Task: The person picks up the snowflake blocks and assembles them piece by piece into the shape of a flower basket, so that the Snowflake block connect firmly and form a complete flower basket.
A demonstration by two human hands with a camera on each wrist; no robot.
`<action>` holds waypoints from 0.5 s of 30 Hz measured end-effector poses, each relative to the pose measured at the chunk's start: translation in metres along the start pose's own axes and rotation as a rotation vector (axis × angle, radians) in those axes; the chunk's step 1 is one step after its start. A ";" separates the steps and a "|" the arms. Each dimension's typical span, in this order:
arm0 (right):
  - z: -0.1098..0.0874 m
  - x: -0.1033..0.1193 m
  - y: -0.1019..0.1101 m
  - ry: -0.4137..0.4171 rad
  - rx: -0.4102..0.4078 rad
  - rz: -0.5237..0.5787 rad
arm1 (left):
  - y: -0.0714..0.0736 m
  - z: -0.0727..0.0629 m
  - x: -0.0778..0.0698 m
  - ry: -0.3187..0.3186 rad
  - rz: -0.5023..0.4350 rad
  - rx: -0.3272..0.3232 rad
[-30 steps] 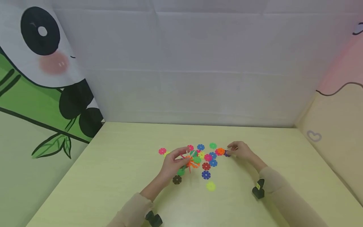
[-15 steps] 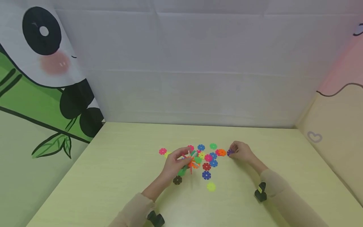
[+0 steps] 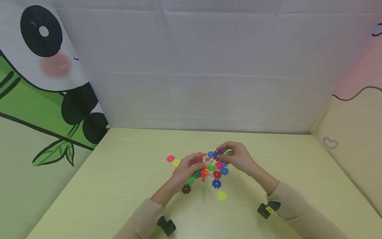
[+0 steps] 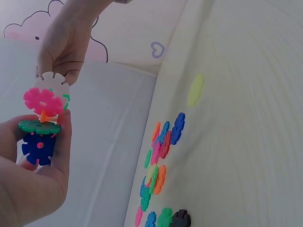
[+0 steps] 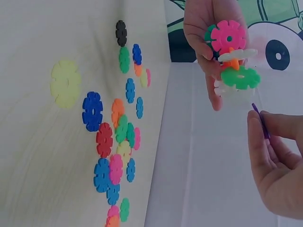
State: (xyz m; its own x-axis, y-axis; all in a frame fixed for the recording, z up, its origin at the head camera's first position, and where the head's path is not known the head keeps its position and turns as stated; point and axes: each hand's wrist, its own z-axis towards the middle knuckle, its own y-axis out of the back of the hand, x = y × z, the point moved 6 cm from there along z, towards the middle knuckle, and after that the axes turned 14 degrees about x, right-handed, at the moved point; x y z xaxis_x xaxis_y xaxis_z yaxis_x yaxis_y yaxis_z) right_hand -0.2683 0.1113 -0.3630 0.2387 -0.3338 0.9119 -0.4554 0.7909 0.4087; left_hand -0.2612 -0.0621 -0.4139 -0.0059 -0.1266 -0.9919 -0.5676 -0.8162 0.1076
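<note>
My left hand (image 3: 186,169) holds a cluster of interlocked notched plastic discs (image 5: 229,61), raised over the table. Pink, white, orange and green discs show in the right wrist view. In the left wrist view a blue disc (image 4: 39,148) and a dark green disc (image 4: 40,126) sit between the left thumb and fingers. My right hand (image 3: 238,157) pinches a purple disc (image 3: 217,155) between thumb and fingertips. That disc is seen edge-on (image 5: 260,121) in the right wrist view, a small gap from the cluster's white and green discs.
Loose discs of several colours lie on the pale table (image 3: 119,186) below the hands. Among them are a black disc (image 3: 186,189), a dark blue disc (image 3: 216,183), a red disc (image 3: 217,174) and a yellow disc (image 3: 222,196) nearest the front. A white wall (image 3: 209,99) stands behind.
My right hand has picked up the purple disc from the right end of the loose discs and brought it left, beside the cluster. The left hand has shifted slightly right, turning the cluster.
</note>
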 end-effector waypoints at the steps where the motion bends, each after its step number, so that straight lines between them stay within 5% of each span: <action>1: 0.000 0.002 -0.002 0.002 -0.002 -0.004 | 0.000 0.000 0.000 -0.003 0.002 -0.001; 7: 0.001 0.008 -0.008 0.025 -0.013 -0.121 | -0.001 0.000 -0.008 -0.045 0.066 -0.019; 15: -0.001 0.018 -0.015 0.097 -0.024 -0.296 | -0.011 -0.015 -0.038 -0.136 0.171 -0.029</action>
State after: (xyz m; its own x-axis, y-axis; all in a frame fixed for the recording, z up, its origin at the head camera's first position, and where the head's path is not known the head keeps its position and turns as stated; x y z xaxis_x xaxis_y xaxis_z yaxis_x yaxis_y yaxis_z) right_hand -0.2566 0.0939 -0.3529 0.4392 -0.5014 0.7454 -0.3343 0.6790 0.6537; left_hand -0.2429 -0.0568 -0.3762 -0.2123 -0.1887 -0.9588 -0.5251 -0.8054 0.2748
